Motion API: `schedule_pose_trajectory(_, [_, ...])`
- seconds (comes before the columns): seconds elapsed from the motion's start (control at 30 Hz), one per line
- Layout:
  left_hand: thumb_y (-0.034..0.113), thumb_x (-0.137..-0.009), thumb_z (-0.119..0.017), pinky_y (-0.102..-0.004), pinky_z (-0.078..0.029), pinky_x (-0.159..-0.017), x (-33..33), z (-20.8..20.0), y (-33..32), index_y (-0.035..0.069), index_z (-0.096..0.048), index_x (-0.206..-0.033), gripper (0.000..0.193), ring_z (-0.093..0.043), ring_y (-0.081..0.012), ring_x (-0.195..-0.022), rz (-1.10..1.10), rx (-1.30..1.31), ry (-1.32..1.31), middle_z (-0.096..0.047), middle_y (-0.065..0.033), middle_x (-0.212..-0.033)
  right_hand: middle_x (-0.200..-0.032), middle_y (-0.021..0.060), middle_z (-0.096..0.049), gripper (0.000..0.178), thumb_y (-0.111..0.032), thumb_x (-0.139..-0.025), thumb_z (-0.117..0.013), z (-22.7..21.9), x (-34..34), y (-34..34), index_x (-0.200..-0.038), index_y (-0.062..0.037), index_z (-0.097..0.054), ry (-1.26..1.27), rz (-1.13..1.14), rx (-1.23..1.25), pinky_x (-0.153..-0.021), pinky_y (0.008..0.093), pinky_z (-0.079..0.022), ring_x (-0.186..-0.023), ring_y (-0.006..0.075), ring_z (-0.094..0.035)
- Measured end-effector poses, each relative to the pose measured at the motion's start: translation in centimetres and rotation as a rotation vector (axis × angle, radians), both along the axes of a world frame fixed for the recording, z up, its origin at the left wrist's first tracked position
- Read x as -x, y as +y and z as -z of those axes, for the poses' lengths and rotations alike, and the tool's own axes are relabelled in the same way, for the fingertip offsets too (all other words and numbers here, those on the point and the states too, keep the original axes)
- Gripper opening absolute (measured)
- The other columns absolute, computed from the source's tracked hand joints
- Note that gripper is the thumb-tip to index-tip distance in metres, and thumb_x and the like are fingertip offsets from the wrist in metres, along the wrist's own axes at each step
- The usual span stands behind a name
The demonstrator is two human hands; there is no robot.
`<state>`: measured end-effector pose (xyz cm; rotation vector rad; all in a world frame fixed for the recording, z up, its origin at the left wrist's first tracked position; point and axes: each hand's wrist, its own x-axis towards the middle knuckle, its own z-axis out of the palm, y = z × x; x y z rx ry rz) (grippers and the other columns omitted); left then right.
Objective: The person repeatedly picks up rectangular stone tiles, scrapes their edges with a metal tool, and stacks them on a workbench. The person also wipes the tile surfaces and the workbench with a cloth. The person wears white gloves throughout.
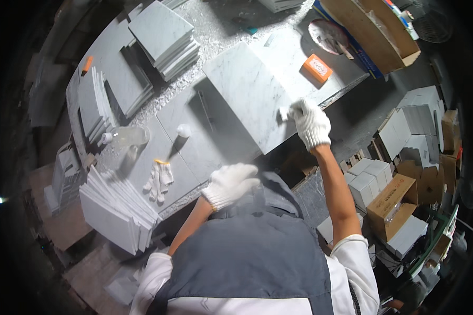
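A pale grey-veined marble tile [247, 94] lies on the worktable in front of me, its right edge by the table's near side. My right hand [310, 125], in a white knit glove, is closed on a small white block [284, 113] at the tile's right edge. I cannot make out what the block is made of. My left hand [230, 185], gloved the same way, is held near my apron by the table edge, with its fingers stretched out and nothing visible in them. An orange box-shaped block [318, 68] sits beyond the tile.
Tile stacks stand at the far left [163, 37] and near left [115, 210]. A clear bottle [126, 137], a small white-capped container [183, 130] and a spare glove [158, 181] lie left. A round dish [328, 37] and cardboard box [378, 31] are far right; cartons [391, 205] stand right.
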<state>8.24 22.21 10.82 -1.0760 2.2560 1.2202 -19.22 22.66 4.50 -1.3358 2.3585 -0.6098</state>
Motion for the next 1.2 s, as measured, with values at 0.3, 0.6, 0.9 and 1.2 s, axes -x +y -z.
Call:
schedule_pose_trajectory(0.3, [0.045, -0.095, -0.061, -0.0438, -0.053, -0.09, 4.0, -0.8, -1.1, 0.014, -0.068, -0.117, 0.038, -0.068, -0.0339, -0.102, -0.076, 0.049, -0.069, -0.072, -0.012, -0.107, -0.088, 0.0111, -0.07, 0.015, -0.022, -0.089, -0.076, 0.5, 3.1, -2.3, -0.094, -0.0111, -0.068, -0.08, -0.188, 0.064, -0.075, 0.0386, -0.054, -0.084, 0.0319, -0.069])
schedule_pose_trajectory(0.6, [0.043, -0.098, -0.057, -0.0435, -0.052, -0.088, 2.5, 0.3, -2.3, 0.012, -0.066, -0.113, 0.035, -0.067, -0.0335, -0.101, -0.044, 0.114, 0.03, -0.07, -0.013, -0.103, -0.09, 0.0108, -0.07, 0.006, -0.017, -0.092, -0.069, 0.0, 1.9, -4.3, -0.092, -0.0113, -0.067, -0.005, -0.304, 0.03, -0.073, 0.0436, -0.053, -0.084, 0.0328, -0.069])
schedule_pose_trajectory(0.9, [0.042, -0.095, -0.063, -0.0445, -0.054, -0.087, 1.1, -0.1, -3.7, 0.012, -0.068, -0.111, 0.034, -0.069, -0.033, -0.099, -0.067, 0.114, 0.123, -0.071, -0.0113, -0.104, -0.091, 0.0128, -0.066, 0.005, -0.018, -0.09, -0.066, -1.2, -4.6, -4.0, -0.093, -0.013, -0.066, 0.095, -0.584, -0.06, -0.068, 0.0465, -0.052, -0.077, 0.0361, -0.067])
schedule_pose_trajectory(1.2, [0.046, -0.096, -0.059, -0.0463, -0.055, -0.092, -3.8, 1.0, -5.1, 0.017, -0.067, -0.119, 0.037, -0.067, -0.0343, -0.11, -0.136, 0.132, -0.046, -0.07, -0.0096, -0.115, -0.088, 0.0095, -0.071, 0.006, -0.006, -0.09, -0.066, -0.4, -4.3, -6.4, -0.094, -0.0097, -0.066, 0.017, -0.598, 0.15, -0.071, 0.0401, -0.054, -0.081, 0.0301, -0.07])
